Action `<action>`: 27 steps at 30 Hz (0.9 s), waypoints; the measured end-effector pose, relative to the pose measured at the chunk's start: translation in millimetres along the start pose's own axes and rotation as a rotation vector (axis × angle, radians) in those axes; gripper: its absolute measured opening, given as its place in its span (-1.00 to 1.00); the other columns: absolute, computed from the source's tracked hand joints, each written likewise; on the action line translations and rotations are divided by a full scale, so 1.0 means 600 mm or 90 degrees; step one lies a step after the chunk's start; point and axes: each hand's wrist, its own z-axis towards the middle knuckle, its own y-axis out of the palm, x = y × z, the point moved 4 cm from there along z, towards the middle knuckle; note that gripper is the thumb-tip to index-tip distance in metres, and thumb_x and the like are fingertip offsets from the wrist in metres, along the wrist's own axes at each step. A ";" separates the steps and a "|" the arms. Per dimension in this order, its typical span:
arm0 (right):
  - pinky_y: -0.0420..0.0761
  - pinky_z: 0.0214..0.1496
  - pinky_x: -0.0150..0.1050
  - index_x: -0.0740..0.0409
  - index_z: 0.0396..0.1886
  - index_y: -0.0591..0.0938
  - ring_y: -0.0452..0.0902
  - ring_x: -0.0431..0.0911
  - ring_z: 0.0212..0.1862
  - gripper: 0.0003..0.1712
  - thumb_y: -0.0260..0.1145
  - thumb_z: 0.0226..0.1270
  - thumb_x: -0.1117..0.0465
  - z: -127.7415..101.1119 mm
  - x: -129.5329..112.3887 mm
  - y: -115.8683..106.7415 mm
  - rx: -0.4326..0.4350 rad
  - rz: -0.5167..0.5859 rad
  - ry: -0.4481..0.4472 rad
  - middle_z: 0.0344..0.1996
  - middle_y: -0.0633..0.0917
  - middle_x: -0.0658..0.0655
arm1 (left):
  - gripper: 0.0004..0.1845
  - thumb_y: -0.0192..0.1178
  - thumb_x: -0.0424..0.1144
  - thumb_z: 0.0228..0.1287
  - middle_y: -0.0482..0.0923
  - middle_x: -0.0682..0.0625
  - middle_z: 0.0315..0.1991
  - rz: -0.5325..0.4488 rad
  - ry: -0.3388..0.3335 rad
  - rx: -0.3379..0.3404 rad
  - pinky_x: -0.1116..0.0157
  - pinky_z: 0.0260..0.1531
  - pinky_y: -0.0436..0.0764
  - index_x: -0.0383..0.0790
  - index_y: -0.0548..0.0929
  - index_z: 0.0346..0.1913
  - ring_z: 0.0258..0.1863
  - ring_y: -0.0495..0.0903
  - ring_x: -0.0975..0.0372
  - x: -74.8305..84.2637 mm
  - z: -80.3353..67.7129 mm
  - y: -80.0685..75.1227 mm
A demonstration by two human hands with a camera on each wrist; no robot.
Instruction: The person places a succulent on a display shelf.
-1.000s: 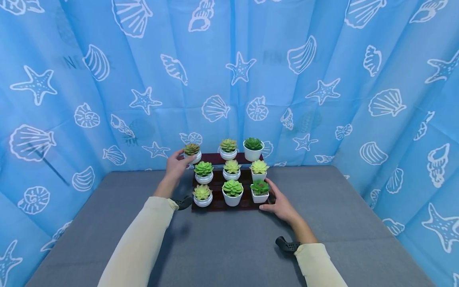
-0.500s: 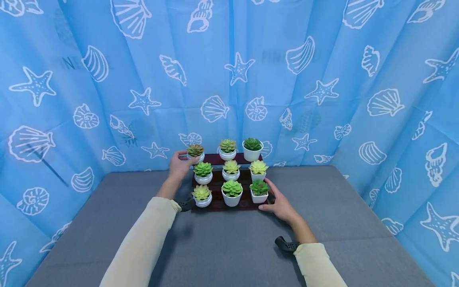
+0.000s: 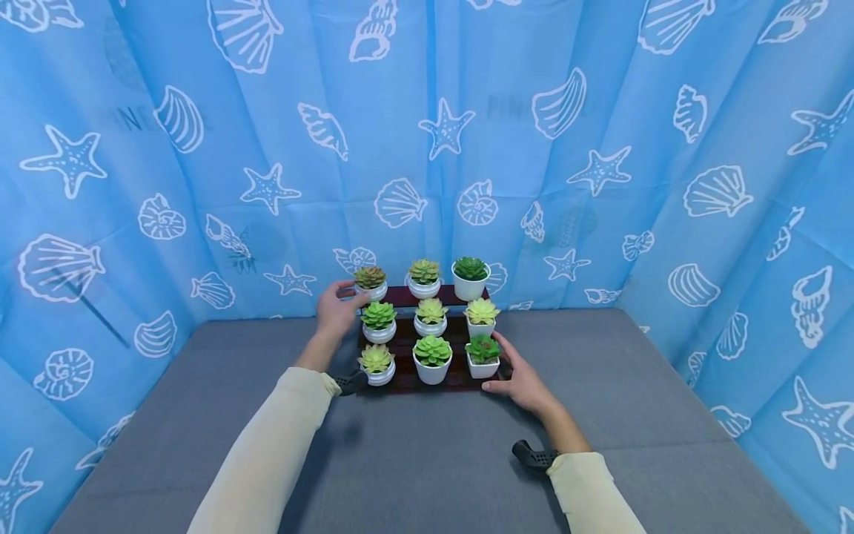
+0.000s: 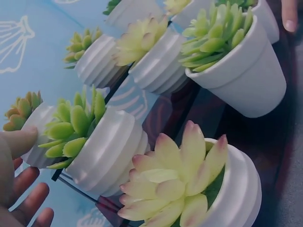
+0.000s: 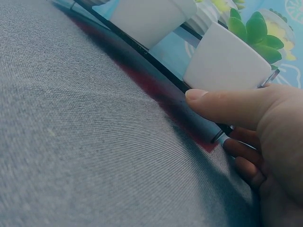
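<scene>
My left hand (image 3: 336,308) is at the back left of a dark red tiered plant stand (image 3: 402,381). Its thumb and index finger pinch a small potted succulent (image 3: 370,278) with reddish-green leaves in a white ribbed pot on the top tier. In the left wrist view the thumb lies on that pot (image 4: 41,153), and the other fingers spread below it. My right hand (image 3: 523,380) grips the stand's front right corner, thumb on the front edge (image 5: 163,78) and fingers curled at the side. Beside it sits a dark green succulent in a square white pot (image 3: 483,367).
Several other white-potted succulents fill the tiers, among them a light green one (image 3: 432,367) at front centre and a dark green one (image 3: 471,282) at the back right. Grey cloth (image 3: 427,460) covers the table. A blue shell-print curtain (image 3: 414,148) hangs behind.
The reddish-green succulent has moved right, from the stand's left edge further onto the top tier, with my left hand following. My right hand has stayed at the front right corner.
</scene>
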 end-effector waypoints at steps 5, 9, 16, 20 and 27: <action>0.22 0.30 0.26 -0.03 0.56 0.00 0.11 0.30 0.40 0.14 0.51 0.12 0.24 0.000 0.001 0.000 0.000 0.002 -0.001 0.46 0.14 0.34 | -0.55 0.29 -0.17 0.30 0.54 -0.20 0.10 0.037 0.021 0.004 0.04 0.04 0.50 -0.27 0.51 0.18 0.10 0.50 -0.03 0.005 -0.006 0.003; 0.23 0.29 0.26 -0.02 0.56 0.00 0.12 0.30 0.40 0.14 0.51 0.13 0.24 -0.001 0.000 0.000 -0.001 0.000 -0.004 0.46 0.14 0.34 | -0.58 0.27 -0.17 0.33 0.54 -0.20 0.08 0.051 0.023 0.002 0.04 0.03 0.50 -0.26 0.52 0.18 0.10 0.51 -0.03 0.005 -0.007 0.006; 0.21 0.29 0.28 -0.03 0.56 0.00 0.10 0.32 0.40 0.14 0.50 0.13 0.25 -0.001 0.001 0.001 0.000 0.001 -0.005 0.47 0.13 0.34 | -0.57 0.23 -0.11 0.37 0.55 -0.13 0.11 0.070 0.025 -0.025 0.04 0.06 0.49 -0.20 0.55 0.22 0.12 0.49 0.02 0.011 -0.008 0.009; 0.21 0.28 0.30 -0.04 0.56 -0.01 0.10 0.33 0.40 0.14 0.50 0.13 0.25 -0.001 0.000 0.000 0.001 0.001 -0.007 0.47 0.13 0.34 | -0.58 0.21 -0.13 0.38 0.55 -0.13 0.11 0.073 0.037 -0.040 0.05 0.07 0.49 -0.21 0.56 0.22 0.14 0.49 0.02 0.012 -0.009 0.010; 0.19 0.29 0.30 -0.03 0.56 -0.01 0.11 0.32 0.40 0.14 0.50 0.13 0.24 0.000 0.001 0.000 -0.002 -0.004 -0.004 0.46 0.13 0.35 | -0.62 0.16 -0.17 0.41 0.55 -0.11 0.12 0.058 0.049 -0.050 0.02 0.06 0.48 -0.18 0.56 0.23 0.16 0.46 0.03 0.011 -0.011 0.001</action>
